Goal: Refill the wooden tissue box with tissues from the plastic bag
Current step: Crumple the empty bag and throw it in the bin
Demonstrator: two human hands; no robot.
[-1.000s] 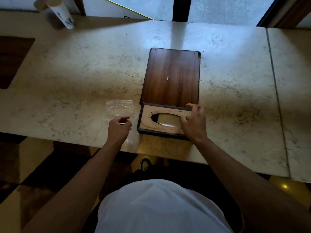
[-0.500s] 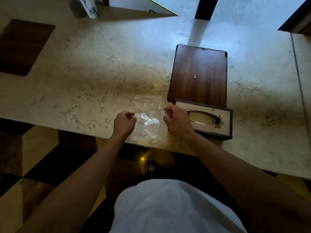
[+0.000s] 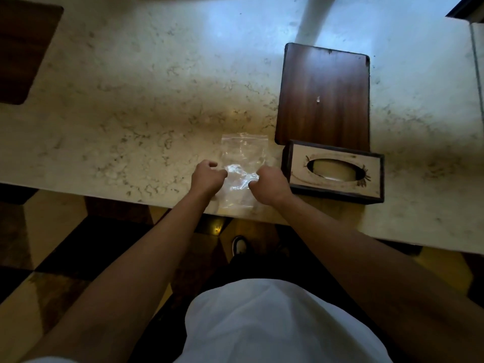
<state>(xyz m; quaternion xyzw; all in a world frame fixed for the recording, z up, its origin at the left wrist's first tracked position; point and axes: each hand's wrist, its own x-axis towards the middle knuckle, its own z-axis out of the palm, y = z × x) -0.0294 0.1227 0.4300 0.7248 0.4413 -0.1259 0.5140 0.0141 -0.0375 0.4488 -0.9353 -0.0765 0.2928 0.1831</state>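
Note:
A clear plastic bag [image 3: 242, 163] lies flat on the marble counter [image 3: 157, 100] near its front edge. My left hand [image 3: 207, 176] pinches the bag's left side and my right hand [image 3: 269, 183] pinches its right side. I see no tissues inside the bag. Just right of my right hand stands the wooden tissue box [image 3: 335, 171], its pale top showing an oval slot with something light inside. A dark wooden board [image 3: 324, 98] lies flat directly behind the box.
A dark inset panel [image 3: 23, 48] sits in the counter at the far left. A seam [image 3: 475, 61] runs through the counter at the far right. Below the counter edge are a checkered floor and my shoe [image 3: 239, 244].
My right hand left the tissue box top and moved left onto the plastic bag. My left hand took hold of the bag's left side. The view shifted left.

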